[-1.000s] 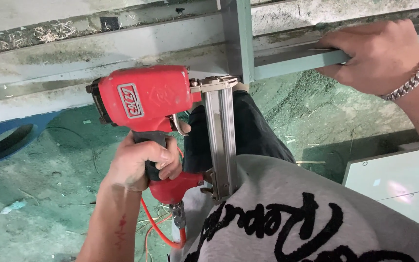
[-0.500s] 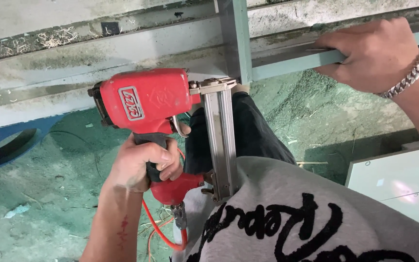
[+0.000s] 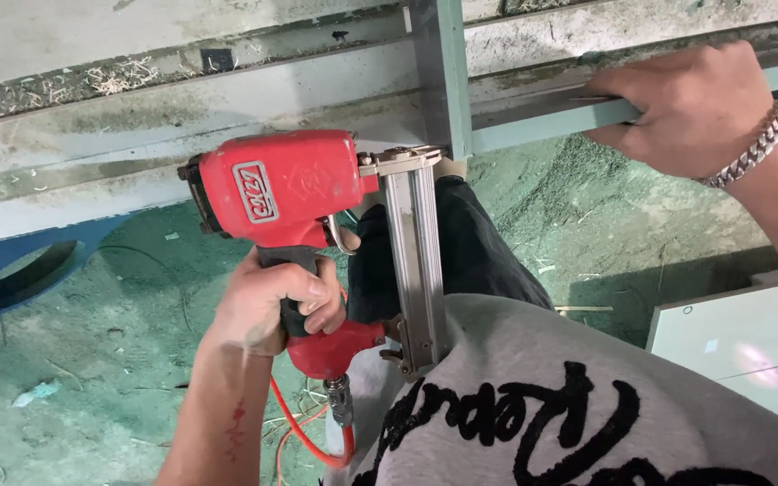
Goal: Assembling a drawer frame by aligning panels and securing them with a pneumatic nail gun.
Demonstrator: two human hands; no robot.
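nothing moved: left hand (image 3: 267, 306) grips one nail gun (image 3: 290, 193).

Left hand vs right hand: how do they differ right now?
The left hand wraps the handle of the red nail gun; the right hand grips the grey-green rail. The right wrist wears a silver chain bracelet; the left is bare. Both are closed in a firm grip.
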